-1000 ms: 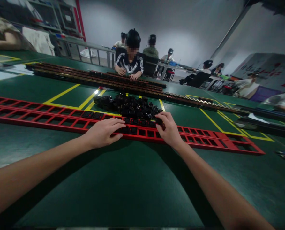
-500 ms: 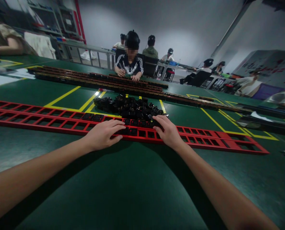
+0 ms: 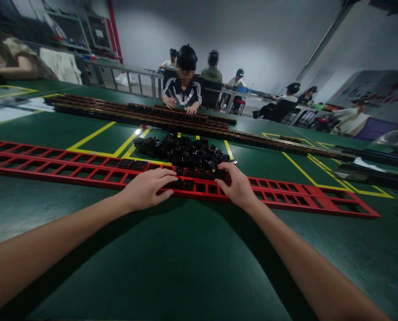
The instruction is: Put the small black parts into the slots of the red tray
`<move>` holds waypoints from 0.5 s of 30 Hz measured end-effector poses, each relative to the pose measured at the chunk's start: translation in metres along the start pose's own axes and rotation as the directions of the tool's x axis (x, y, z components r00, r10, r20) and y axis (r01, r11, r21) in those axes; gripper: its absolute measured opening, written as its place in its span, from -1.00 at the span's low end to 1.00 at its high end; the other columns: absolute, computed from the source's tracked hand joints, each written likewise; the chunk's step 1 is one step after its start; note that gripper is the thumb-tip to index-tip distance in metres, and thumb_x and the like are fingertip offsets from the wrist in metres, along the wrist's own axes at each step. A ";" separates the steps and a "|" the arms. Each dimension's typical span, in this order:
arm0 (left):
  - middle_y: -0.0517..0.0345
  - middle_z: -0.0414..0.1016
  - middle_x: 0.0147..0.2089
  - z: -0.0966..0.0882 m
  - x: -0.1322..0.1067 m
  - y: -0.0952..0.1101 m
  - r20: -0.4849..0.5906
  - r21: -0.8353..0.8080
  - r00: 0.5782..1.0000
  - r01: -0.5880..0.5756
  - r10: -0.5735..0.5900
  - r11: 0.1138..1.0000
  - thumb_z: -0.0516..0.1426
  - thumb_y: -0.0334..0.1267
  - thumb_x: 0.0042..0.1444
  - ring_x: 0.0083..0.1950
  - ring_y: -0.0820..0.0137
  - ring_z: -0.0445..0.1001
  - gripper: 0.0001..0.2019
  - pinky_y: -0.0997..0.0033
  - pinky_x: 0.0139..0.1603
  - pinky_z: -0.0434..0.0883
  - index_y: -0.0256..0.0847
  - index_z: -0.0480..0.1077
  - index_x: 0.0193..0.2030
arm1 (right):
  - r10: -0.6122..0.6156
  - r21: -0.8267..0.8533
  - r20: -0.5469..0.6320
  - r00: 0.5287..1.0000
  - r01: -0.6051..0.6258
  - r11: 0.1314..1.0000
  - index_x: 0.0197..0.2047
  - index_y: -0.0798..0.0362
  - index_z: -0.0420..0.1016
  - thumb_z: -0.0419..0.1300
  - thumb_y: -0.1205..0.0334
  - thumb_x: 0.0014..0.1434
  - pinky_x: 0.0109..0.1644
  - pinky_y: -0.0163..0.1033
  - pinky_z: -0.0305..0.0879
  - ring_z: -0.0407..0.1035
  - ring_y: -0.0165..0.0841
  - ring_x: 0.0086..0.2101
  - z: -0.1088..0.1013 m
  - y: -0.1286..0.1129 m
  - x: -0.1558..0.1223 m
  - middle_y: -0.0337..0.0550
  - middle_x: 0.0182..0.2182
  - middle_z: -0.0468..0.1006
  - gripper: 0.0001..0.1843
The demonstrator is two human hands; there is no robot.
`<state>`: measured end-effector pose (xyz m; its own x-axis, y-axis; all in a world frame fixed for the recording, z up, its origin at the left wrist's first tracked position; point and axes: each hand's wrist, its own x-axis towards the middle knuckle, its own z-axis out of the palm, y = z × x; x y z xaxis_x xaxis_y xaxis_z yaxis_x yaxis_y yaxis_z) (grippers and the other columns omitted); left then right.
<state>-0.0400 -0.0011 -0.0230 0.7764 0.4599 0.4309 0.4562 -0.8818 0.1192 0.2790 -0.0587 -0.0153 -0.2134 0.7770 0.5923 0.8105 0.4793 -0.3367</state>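
A long red slotted frame point(image 3: 299, 187) lies across the green table, with two rows of rectangular openings. Several black socket modules point(image 3: 139, 165) sit in its openings, in the middle stretch. My left hand point(image 3: 148, 187) rests over the frame, fingers stretched out and apart, their tips by the sockets of both rows. At the far row, my right hand point(image 3: 235, 183) pinches a black socket point(image 3: 221, 173) between thumb and fingers; the fingers partly cover it. Just beyond the frame lies a heap of loose black sockets point(image 3: 185, 149).
Behind the heap, a bundle of long dark rails point(image 3: 145, 113) crosses the table point(image 3: 172, 258), which bears yellow tape lines point(image 3: 95, 135). White sheets point(image 3: 8, 113) lie at the left. Across the table a person point(image 3: 182, 91) works with both hands; others sit farther back.
The view has shifted slightly, so everything sits a little farther right. Both hands stay nearly in place; more of the black socket shows between my right thumb and fingers.
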 end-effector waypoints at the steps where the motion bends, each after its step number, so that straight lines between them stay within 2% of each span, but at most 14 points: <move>1: -0.01 0.45 0.23 0.000 0.000 0.000 0.002 0.001 1.000 0.003 -0.003 1.000 0.06 -0.11 0.31 0.22 0.20 0.44 -0.63 0.05 0.30 0.39 -0.18 0.43 0.17 | -0.009 0.005 0.005 1.000 0.009 1.000 0.05 0.00 0.34 0.20 0.26 0.20 0.07 0.04 0.41 0.43 -0.11 0.01 0.000 0.000 0.000 0.03 0.01 0.49 -0.66; 15: -0.03 0.45 0.23 0.001 -0.001 -0.001 0.011 0.002 1.000 0.009 -0.009 1.000 0.06 -0.11 0.31 0.21 0.18 0.44 -0.62 0.00 0.30 0.40 -0.20 0.43 0.18 | 0.018 -0.005 0.011 1.000 -0.018 1.000 0.05 0.02 0.30 0.14 0.32 0.24 0.08 0.05 0.38 0.42 -0.12 -0.02 -0.001 -0.001 0.001 0.04 -0.04 0.47 -0.70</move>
<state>-0.0410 -0.0006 -0.0245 0.7768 0.4690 0.4203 0.4641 -0.8774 0.1214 0.2787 -0.0587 -0.0143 -0.2047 0.7902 0.5776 0.8171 0.4629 -0.3436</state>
